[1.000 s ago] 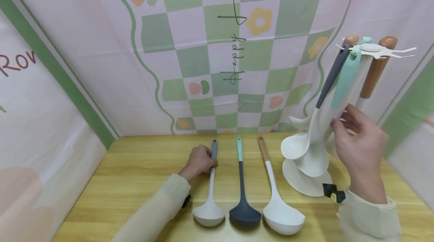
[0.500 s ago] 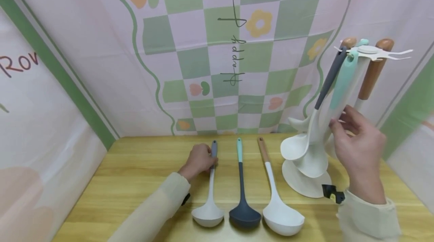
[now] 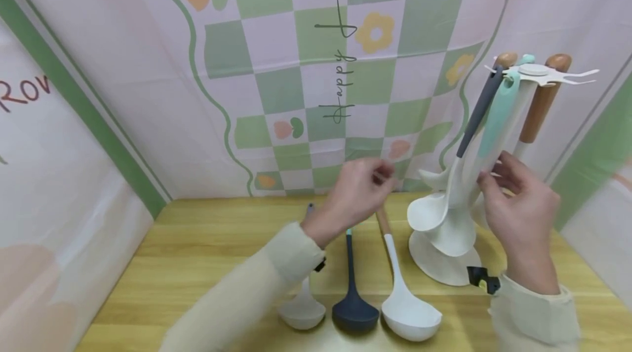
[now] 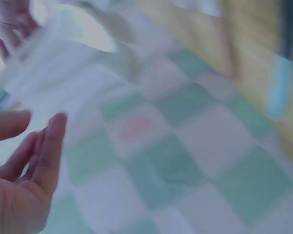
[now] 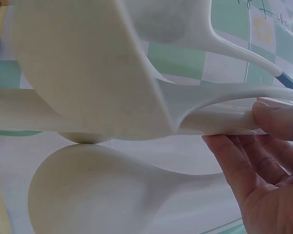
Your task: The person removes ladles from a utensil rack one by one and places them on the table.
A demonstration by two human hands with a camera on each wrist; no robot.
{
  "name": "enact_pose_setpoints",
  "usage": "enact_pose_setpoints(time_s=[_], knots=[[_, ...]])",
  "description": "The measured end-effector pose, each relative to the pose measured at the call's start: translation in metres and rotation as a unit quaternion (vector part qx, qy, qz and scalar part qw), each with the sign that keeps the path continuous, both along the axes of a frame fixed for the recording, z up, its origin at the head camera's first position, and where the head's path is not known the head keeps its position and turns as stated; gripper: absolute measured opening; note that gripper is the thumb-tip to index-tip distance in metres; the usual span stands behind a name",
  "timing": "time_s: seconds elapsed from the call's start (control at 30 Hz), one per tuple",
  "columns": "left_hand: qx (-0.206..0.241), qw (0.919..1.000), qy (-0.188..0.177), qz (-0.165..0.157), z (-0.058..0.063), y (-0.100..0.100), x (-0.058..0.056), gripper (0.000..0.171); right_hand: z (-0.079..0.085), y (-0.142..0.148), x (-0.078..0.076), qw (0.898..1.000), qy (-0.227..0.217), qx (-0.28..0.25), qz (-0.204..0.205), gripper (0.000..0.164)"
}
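My left hand (image 3: 357,190) is in the air above the table, in front of the row of ladles; its thumb and fingers stand apart with nothing between them in the left wrist view. Below it lie a grey-handled ladle (image 3: 302,313), a dark ladle (image 3: 355,313) with a mint handle and a white ladle (image 3: 412,316) with a brown handle. My right hand (image 3: 523,209) holds the white pole (image 5: 219,119) of the utensil stand between thumb and fingers. From the stand hang a mint-handled ladle (image 3: 498,113) and a grey-handled spoon (image 3: 428,213).
The stand's round base (image 3: 424,261) rests on the wooden table (image 3: 197,242). Its top rack (image 3: 543,73) has free hooks on the right and also bears a brown-handled utensil (image 3: 545,111). A checkered cloth (image 3: 321,83) hangs behind.
My left hand has let go of the grey-handled ladle, risen and moved right toward the stand. The ladles stay where they lay. My right hand keeps its place on the pole.
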State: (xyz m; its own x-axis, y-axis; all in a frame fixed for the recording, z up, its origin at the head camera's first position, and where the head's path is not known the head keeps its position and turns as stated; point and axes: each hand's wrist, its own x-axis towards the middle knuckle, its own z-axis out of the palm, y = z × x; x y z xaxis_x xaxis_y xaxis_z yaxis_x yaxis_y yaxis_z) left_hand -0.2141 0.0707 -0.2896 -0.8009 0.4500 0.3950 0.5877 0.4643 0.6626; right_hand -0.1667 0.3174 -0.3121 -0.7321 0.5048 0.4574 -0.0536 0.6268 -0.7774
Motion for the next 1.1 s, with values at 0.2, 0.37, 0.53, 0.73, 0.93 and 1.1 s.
enact_pose_setpoints(time_s=[0.2,0.37,0.53,0.73,0.93,1.1], knots=[[0.088,0.9885,0.110,-0.056,0.040,0.051,0.014,0.025,-0.001,-0.001,-0.001,0.999,0.034,0.005,0.009,0.044],[0.111,0.9897,0.090,-0.013,0.061,0.076,0.014,0.030,-0.002,-0.004,-0.001,0.999,0.045,0.014,0.010,0.042],[0.136,0.9861,0.094,0.013,0.067,0.085,0.011,0.028,0.000,-0.005,-0.001,0.999,0.031,0.016,0.005,0.042],[0.145,0.9818,0.121,0.019,0.074,0.092,0.012,0.029,0.001,-0.004,-0.001,1.000,0.020,0.018,-0.001,0.043],[0.136,0.9837,0.112,0.032,0.079,0.101,0.015,0.031,-0.002,-0.002,0.000,0.999,0.021,0.029,-0.008,0.043],[0.127,0.9838,0.121,0.039,0.080,0.105,0.014,0.029,-0.003,0.000,0.001,1.000,0.021,0.020,-0.007,0.043]])
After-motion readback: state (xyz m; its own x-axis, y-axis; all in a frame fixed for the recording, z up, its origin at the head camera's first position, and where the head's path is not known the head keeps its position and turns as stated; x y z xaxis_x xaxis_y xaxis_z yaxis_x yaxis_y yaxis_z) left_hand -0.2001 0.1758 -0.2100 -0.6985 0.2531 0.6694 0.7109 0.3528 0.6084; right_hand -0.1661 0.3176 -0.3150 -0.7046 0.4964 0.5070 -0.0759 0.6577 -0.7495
